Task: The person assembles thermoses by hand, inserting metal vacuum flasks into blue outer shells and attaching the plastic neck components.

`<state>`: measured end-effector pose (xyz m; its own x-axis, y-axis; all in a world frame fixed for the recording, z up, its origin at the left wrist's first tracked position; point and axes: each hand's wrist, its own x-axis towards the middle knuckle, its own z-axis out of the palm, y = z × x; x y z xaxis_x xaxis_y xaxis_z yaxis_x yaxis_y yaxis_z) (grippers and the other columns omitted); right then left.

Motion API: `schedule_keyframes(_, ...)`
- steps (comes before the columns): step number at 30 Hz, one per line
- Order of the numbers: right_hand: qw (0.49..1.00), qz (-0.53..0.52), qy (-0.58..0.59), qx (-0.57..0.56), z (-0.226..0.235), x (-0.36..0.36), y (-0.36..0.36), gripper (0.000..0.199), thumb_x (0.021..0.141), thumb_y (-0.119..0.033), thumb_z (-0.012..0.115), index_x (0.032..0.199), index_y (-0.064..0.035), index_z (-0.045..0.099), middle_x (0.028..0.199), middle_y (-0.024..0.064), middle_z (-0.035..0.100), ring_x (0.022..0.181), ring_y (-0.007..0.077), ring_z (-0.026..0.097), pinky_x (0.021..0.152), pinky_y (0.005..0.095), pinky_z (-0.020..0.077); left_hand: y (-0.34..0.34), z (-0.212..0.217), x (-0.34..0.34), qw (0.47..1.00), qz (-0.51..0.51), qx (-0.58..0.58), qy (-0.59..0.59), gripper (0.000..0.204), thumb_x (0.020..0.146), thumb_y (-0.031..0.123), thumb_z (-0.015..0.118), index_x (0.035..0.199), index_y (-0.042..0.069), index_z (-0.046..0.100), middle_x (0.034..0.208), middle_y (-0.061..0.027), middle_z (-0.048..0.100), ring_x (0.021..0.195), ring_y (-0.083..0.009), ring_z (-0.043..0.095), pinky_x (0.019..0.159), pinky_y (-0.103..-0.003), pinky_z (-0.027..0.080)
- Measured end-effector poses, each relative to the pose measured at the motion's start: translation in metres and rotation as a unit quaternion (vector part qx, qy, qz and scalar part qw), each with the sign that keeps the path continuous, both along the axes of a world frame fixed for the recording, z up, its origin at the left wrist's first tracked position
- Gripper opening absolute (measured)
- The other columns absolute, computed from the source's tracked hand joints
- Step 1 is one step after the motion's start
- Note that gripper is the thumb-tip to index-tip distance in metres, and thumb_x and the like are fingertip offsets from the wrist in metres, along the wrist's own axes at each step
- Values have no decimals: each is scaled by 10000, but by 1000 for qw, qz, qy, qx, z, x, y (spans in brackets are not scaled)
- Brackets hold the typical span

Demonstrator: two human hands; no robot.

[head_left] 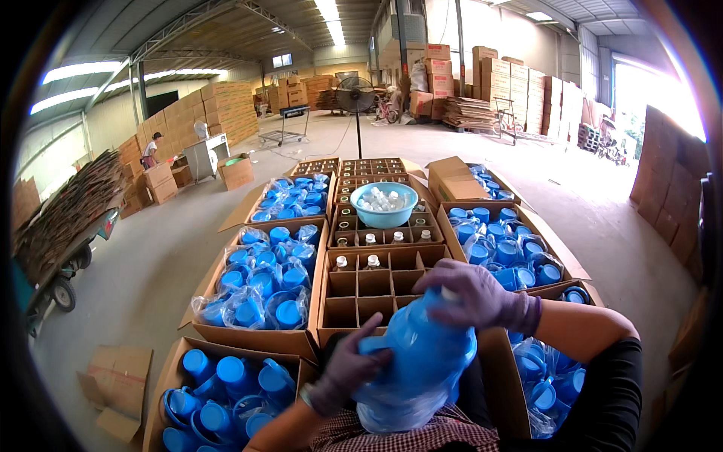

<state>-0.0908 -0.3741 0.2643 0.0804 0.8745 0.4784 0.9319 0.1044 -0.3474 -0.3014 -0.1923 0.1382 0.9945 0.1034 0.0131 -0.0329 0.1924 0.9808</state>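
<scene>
In front of my lap is a blue thermos flask (pixel 429 350), tilted, with clear plastic around its lower part. My left hand (pixel 350 369), in a purple glove, is closed around the handle at the flask's left side. My right hand (pixel 478 297), gloved too, curls over the narrow top of the flask; its fingers cover most of the top, and a small pale spot shows between them. Just beyond the flask stands a divided carton (pixel 329 290) with several bottle-like necks with white caps in its far compartments; its nearer compartments show bare cardboard.
Open cartons of blue flasks and cups (pixel 265 282) flank me on the left, more blue ones (pixel 506 245) on the right. A light-blue basin (pixel 382 217) of white stoppers rests on the farther divided cartons. Beyond stand a fan (pixel 355 96), stacked boxes and a loaded cart (pixel 64 233).
</scene>
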Motion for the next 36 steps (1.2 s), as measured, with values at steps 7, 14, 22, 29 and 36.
schedule_keyframes(7, 964, 194, -180, -16, 46, -42, -2, 387, 898, -405, 743, 1142, -105, 729, 1280, 164, 620, 1254, 337, 612, 991, 508, 544, 30, 18, -18, 990, -126, -49, -42, 1216, 772, 329, 935, 1679, 62, 171, 1604, -188, 440, 1450, -318, 464, 1223, -443, 361)
schedule_keyframes(14, 988, -133, -18, -72, -31, 35, 21, 286, 905, -314, 716, 1126, -133, 742, 999, 117, 715, 975, 327, 711, 872, 460, 581, -30, -43, 30, 969, 122, 185, -105, 969, 916, 209, 821, 1665, 55, 225, 1411, -156, 617, 1186, -257, 670, 983, -382, 565)
schedule_keyframes(22, 950, 294, -79, -75, 34, -50, 11, 484, 902, -397, 736, 1319, -160, 674, 1249, 178, 632, 1132, 367, 668, 871, 493, 588, 72, 7, 0, 963, -258, -30, -73, 1106, 795, 335, 892, 1669, 91, 259, 1596, -164, 469, 1418, -294, 512, 1212, -455, 379)
schedule_keyframes(29, 981, -121, -28, -148, -43, 51, 34, 325, 903, -333, 752, 1149, -124, 711, 1189, 141, 657, 1052, 362, 687, 866, 448, 594, -57, -26, 15, 985, 124, 104, -64, 1080, 859, 257, 872, 1676, 50, 197, 1545, -179, 489, 1372, -284, 528, 1165, -422, 401)
schedule_keyframes(36, 976, 200, -82, 13, 14, -32, 8, 366, 872, -316, 730, 1194, -143, 731, 1132, 134, 659, 1073, 340, 675, 886, 465, 579, 59, -14, 12, 989, -105, -108, -8, 1047, 753, 168, 884, 1631, 24, 332, 1480, -133, 602, 1320, -244, 604, 1162, -389, 438)
